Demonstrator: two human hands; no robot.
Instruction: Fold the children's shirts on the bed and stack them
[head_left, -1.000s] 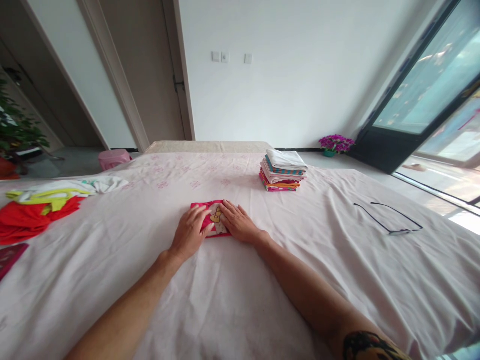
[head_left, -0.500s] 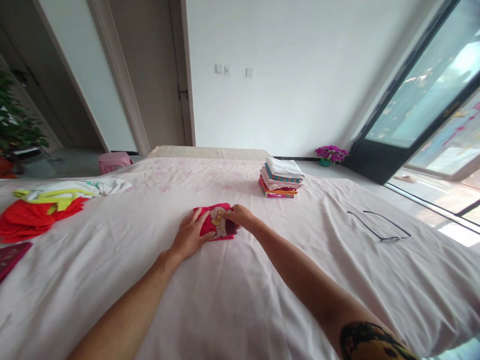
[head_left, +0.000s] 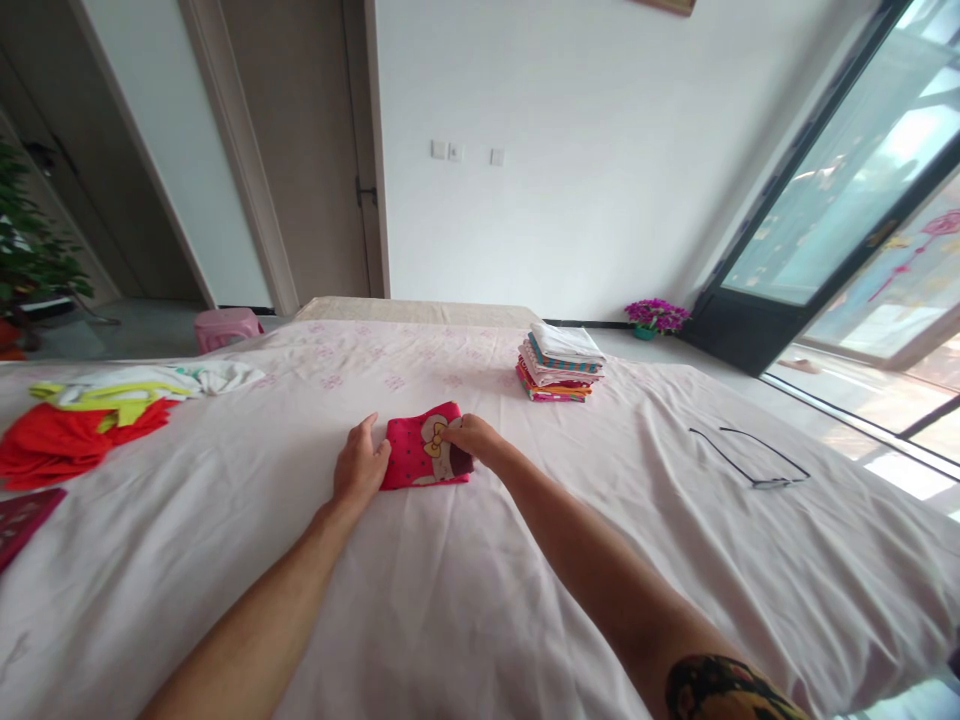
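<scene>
A small folded pink garment [head_left: 412, 458] with a cartoon print lies on the pale pink bedsheet [head_left: 480, 590] in front of me. My left hand [head_left: 358, 470] lies at its left edge, fingers loosely stretched, touching the cloth. My right hand [head_left: 471, 440] pinches the garment's right side, fingers closed on the fabric. A stack of folded clothes [head_left: 559, 362] stands farther back to the right.
Unfolded red, yellow and white clothes [head_left: 82, 420] lie at the left. A dark red item [head_left: 22, 515] sits at the left edge. Eyeglasses [head_left: 750, 458] rest on the sheet at right. A pink stool [head_left: 225, 325], a potted plant and a glass door surround the bed.
My left hand slid off the top of the garment to its left edge. My right hand went from lying flat on it to pinching its right side. The view tilted up slightly.
</scene>
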